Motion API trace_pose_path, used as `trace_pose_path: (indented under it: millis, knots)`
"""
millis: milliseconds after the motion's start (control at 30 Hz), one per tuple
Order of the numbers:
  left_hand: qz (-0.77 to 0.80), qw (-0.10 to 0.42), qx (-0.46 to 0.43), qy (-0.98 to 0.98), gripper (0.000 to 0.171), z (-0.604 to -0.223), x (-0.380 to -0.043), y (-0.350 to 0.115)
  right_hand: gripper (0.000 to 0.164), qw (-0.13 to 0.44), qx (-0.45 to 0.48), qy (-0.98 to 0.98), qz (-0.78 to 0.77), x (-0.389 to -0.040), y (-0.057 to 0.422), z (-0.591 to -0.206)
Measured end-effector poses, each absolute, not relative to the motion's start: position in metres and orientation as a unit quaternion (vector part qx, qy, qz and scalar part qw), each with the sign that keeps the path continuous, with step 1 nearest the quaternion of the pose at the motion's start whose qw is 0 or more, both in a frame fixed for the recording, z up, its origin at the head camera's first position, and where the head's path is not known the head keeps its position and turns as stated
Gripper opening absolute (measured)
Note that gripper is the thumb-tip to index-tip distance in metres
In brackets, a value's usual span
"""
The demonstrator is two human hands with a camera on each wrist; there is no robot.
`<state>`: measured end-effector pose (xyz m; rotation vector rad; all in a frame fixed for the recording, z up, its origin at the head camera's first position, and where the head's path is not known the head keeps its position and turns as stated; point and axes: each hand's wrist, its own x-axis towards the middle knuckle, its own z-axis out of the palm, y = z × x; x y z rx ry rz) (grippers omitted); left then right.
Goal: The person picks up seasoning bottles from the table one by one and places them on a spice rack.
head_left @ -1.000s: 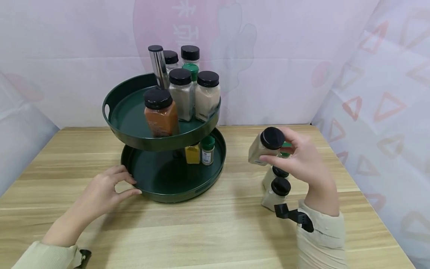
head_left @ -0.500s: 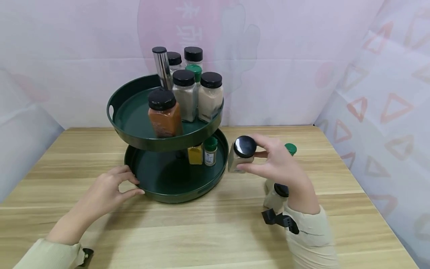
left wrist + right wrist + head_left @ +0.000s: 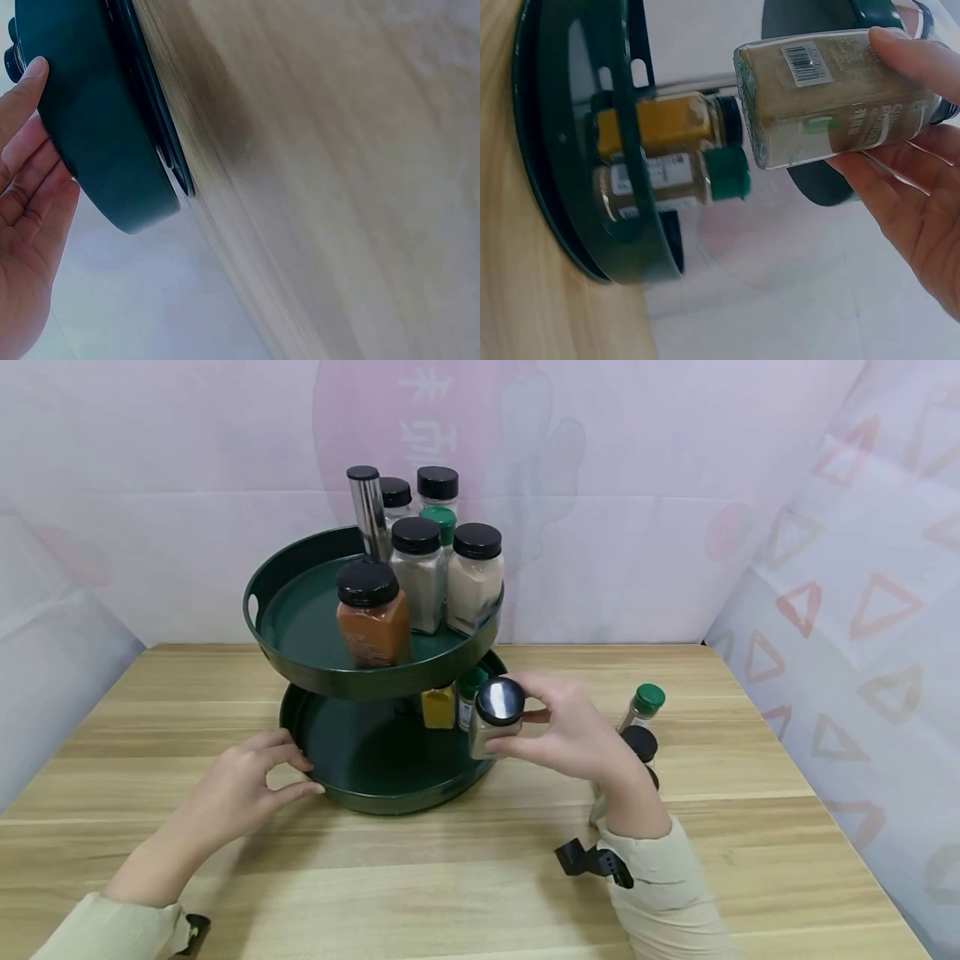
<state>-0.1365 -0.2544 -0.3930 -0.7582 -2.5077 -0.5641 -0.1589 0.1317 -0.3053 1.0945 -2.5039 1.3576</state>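
A dark green two-tier round tray rack (image 3: 382,803) holds spice jars on both levels. My left hand (image 3: 240,781) holds the lower tray's front left rim, with thumb and fingertips at the edge. My right hand (image 3: 566,731) grips a clear square spice jar (image 3: 486,739) of beige powder by its upper part, below the black lid. That jar is tilted at the lower tray's right edge, off the tray floor in the right wrist view. Behind it on the lower level stand a yellow spice jar (image 3: 664,124) and a small green-capped jar (image 3: 664,182).
On the upper tray stand an orange-red spice jar (image 3: 372,627), several black-lidded jars and a green-capped one, around a metal post (image 3: 367,514). Right of the rack, a green-capped jar (image 3: 645,702) and black-lidded jars (image 3: 640,743) are partly hidden by my right arm.
My right hand has carried the beige spice jar leftward from beside the other jars to the lower tray's right edge. My left hand has stayed at the rim.
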Motion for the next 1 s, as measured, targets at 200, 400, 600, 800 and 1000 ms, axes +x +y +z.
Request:
trace_pose_path:
  millis: [200, 400, 600, 800, 1000]
  knots:
    - [-0.204, 0.231, -0.278, -0.91, 0.027, -0.392, -0.137, -0.255, 0.05, 0.02, 0.348, -0.826, 0.443, -0.163, 0.118, -0.313]
    - [-0.204, 0.224, -0.275, -0.912, 0.027, -0.391, -0.136, -0.254, 0.048, 0.003, 0.338, -0.825, 0.452, -0.17, 0.105, -0.322]
    - [-0.198, 0.219, -0.267, -0.917, 0.025, -0.39, -0.136, -0.254, 0.051, -0.013, 0.322, -0.83, 0.456, -0.176, 0.094, -0.331]
    - [-0.201, 0.219, -0.271, -0.916, 0.026, -0.391, -0.136, -0.254, 0.054, -0.025, 0.303, -0.842, 0.445, -0.18, 0.083, -0.338]
    - [-0.203, 0.22, -0.269, -0.915, 0.027, -0.391, -0.136, -0.254, 0.054, -0.032, 0.302, -0.837, 0.456, -0.186, 0.071, -0.345]
